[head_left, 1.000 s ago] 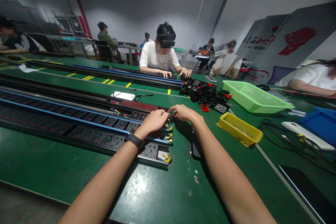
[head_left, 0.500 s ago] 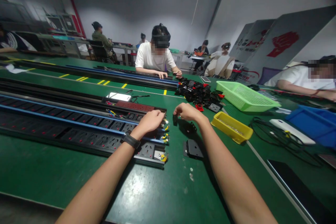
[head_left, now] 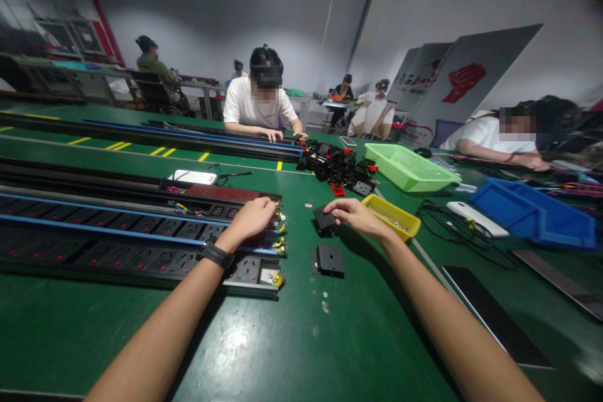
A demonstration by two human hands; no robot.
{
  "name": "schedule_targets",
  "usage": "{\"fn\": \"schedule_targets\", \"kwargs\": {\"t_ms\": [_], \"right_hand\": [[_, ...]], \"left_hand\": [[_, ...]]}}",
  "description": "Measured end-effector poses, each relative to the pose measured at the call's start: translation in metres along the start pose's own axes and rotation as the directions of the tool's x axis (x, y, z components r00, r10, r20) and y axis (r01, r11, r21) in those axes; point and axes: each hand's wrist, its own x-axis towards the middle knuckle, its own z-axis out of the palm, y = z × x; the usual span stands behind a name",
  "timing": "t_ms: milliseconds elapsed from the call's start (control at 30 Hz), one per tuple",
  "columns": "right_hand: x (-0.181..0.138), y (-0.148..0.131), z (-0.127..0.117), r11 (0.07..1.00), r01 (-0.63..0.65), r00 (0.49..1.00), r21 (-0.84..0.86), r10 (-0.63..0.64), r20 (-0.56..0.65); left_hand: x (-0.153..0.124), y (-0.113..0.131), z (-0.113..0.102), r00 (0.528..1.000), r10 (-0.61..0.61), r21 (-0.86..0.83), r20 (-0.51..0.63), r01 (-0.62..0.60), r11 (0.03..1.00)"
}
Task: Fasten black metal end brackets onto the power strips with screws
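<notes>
My left hand (head_left: 253,218) is closed over the right end of the long black socket strips, by the strip with a reddish-brown face (head_left: 221,191). Its fingertips are mostly hidden. My right hand (head_left: 357,216) pinches a small black end plate (head_left: 324,220) just above the table, to the right of the strip ends. A similar black end plate (head_left: 330,260) lies nearer to me. The nearest socket strip (head_left: 155,262) has an exposed end with a yellow-sleeved wire terminal (head_left: 279,279). Other yellow terminals stick out of the strips behind it.
Beyond my right hand sit a yellow tray (head_left: 412,226) of small metal parts, a green basket (head_left: 409,169) and blue bins (head_left: 532,210). A pile of black and red parts (head_left: 336,163) lies before a co-worker (head_left: 259,103). A dark flat panel (head_left: 494,314) lies at right.
The view has turned to the right. The end plate in my right hand has tilted and now shows its flat face. My left hand stays at the strip ends.
</notes>
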Motion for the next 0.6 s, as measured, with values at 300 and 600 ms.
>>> {"fn": "schedule_targets", "kwargs": {"t_ms": [300,600], "right_hand": [[-0.007,0.027,0.000,1.000,0.006,0.995,0.017,-0.005,-0.103],[-0.008,0.052,-0.001,0.999,-0.017,0.990,0.029,0.021,-0.139]], "left_hand": [[0.001,0.001,0.000,1.000,0.000,0.016,-0.001,0.000,1.000],[0.001,0.000,0.000,1.000,0.009,0.015,-0.008,-0.009,1.000]]}}
